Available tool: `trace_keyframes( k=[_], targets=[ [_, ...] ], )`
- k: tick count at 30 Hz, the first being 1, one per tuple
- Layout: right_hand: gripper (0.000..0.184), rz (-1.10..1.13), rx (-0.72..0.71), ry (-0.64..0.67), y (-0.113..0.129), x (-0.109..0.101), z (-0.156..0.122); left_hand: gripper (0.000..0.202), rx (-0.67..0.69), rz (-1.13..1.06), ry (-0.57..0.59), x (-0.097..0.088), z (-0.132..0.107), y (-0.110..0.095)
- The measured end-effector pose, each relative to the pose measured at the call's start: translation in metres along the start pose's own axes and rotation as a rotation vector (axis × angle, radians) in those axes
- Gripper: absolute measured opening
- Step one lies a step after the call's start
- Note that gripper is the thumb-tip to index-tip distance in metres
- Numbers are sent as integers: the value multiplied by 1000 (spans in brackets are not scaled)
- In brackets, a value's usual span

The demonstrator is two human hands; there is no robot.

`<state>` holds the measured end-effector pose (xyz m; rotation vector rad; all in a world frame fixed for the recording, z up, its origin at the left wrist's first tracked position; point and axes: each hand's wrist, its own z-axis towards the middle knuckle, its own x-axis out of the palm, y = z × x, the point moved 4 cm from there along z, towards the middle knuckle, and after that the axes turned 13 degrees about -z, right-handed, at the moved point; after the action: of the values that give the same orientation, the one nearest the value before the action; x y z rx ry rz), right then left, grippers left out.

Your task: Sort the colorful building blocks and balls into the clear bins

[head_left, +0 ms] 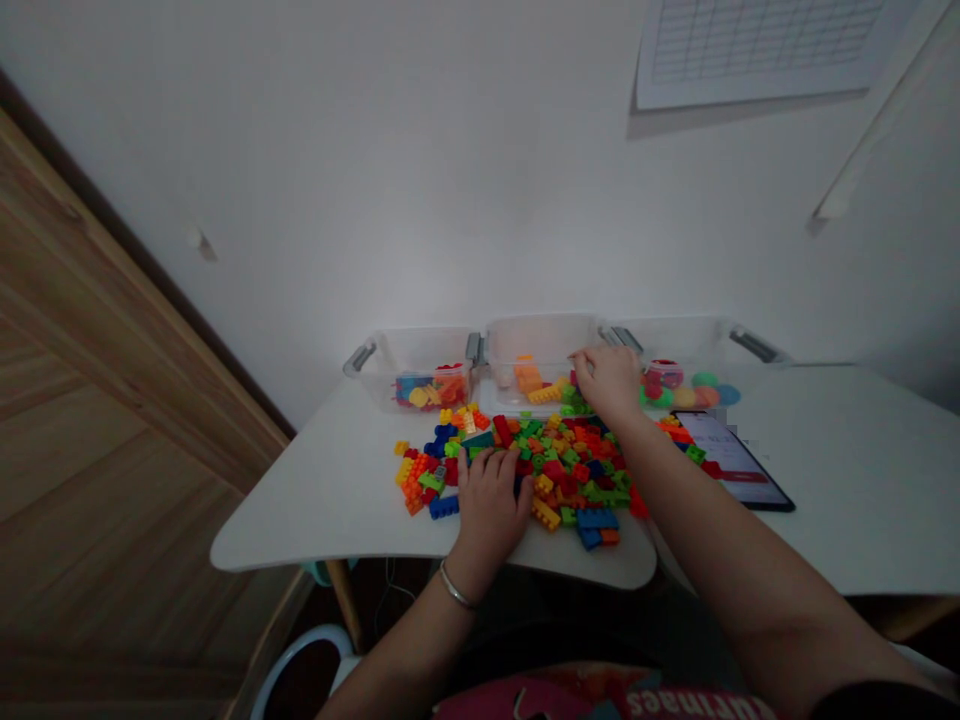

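A heap of coloured toy building bricks [551, 470] covers the middle of the white table. My left hand [491, 500] rests on the near left part of the heap, fingers apart and touching the bricks. A dark green brick [478, 440] and a red brick [502, 431] lie just beyond its fingertips. Over the right front of the middle clear bin [540, 335] is my right hand [611, 380], its fingers bent together; whatever they hold, if anything, is hidden. Orange and yellow bricks [528, 377] lie in that bin, with green ones [574, 400] near the right hand.
Against the wall, a left clear bin [382, 350] holds mixed pieces and a right clear bin [705, 345] holds coloured balls. A tablet [739, 465] lies on the table [847, 480] at the right, bricks at its left edge. A wooden door [112, 420] stands at the left.
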<state>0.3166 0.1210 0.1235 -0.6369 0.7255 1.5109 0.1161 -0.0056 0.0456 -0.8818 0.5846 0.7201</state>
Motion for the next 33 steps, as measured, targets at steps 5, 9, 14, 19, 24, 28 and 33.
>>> trace_keyframes(
  k=[5, 9, 14, 19, 24, 28, 33],
  targets=[
    [36, 110, -73, 53, 3, -10, -1, 33, -5, -4, 9, 0, 1, 0],
    [28, 224, -113, -63, 12, -31, -9, 33, -6, 3, 11, 2, 1, -1],
    [29, 262, -192, 188, 28, -27, -24, 33, -4, 14, 15, 1, 1, -2],
    [35, 30, -306, 489, 31, -4, -41, 34, 11, 23, 5, 2, 0, -1],
    [37, -90, -358, 555, 24, 12, -51, 33, 13, 24, -2, 2, 1, -1],
    [34, -99, -360, 560, 20, 17, -53, 34, 7, 18, 0, 2, 1, -1],
    [26, -131, -362, 554, 18, 17, -53, 34, 7, 9, 9, 3, 1, -1]
  ],
)
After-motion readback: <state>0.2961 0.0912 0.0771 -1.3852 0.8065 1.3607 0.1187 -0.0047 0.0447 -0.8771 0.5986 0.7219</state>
